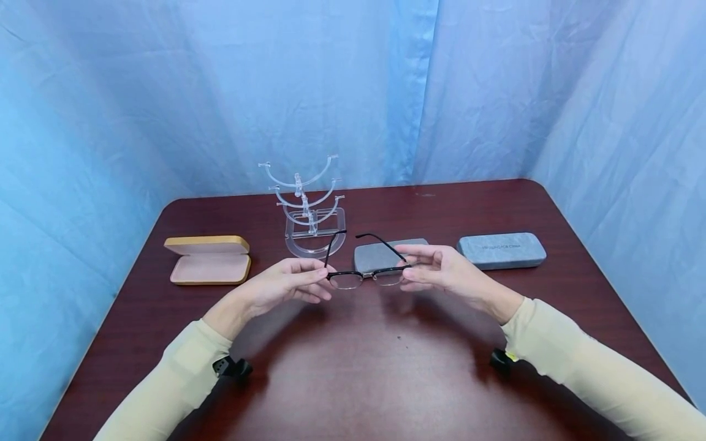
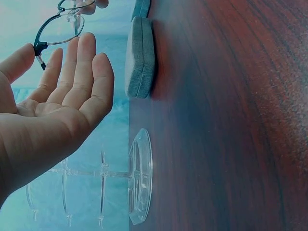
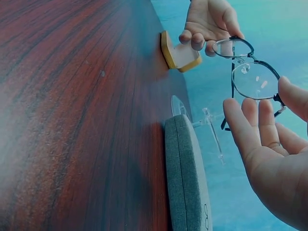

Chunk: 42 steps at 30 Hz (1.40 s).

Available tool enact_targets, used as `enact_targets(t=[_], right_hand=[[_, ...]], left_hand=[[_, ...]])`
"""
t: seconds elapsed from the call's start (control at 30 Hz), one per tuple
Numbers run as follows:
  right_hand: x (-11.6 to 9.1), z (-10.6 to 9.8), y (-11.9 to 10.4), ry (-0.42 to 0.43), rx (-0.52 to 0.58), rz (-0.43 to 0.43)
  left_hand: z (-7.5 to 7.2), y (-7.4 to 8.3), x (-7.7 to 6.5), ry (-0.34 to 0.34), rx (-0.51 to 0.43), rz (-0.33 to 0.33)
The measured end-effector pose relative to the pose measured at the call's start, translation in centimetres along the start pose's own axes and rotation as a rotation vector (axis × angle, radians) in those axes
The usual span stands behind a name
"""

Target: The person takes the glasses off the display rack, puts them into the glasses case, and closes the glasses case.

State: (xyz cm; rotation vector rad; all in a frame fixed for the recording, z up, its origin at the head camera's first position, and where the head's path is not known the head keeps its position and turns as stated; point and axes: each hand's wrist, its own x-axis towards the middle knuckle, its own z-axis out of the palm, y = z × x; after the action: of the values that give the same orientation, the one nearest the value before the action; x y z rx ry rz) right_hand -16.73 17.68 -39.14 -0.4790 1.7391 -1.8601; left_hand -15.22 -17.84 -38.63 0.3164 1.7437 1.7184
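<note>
Dark red wood (image 1: 408, 373) lies beneath clear-lensed, black-browed eyeglasses (image 1: 368, 275).

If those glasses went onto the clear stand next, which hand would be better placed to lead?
Probably the left hand. It holds one side of the glasses and is nearer the clear stand; the right hand, holding the other side, is farther from it.

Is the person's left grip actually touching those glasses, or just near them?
Touching. The left wrist view shows it: the thumb tip of the left grip meets the black corner of the glasses, with no gap between.
</note>
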Motion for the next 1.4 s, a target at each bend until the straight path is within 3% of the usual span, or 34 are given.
enact_targets(t=[0.27,0.7,1.0,1.4], right_hand=[[0.32,0.20,-0.24,-0.002,0.035,0.007],[0.61,0.03,-0.17,0.003,0.015,0.007],[0.77,0.11,-0.01,-0.015,0.018,0.005],[0.73,0.33,-0.19,-0.056,0.055,0.006]], left_hand=[[-0.13,0.36,-0.08,0.034,0.049,-0.003],[0.11,0.30,-0.04,0.121,0.041,0.066],[0.00,0.26,-0.08,0.129,0.077,0.068],[0.07,0.08,0.06,0.158,0.031,0.097]])
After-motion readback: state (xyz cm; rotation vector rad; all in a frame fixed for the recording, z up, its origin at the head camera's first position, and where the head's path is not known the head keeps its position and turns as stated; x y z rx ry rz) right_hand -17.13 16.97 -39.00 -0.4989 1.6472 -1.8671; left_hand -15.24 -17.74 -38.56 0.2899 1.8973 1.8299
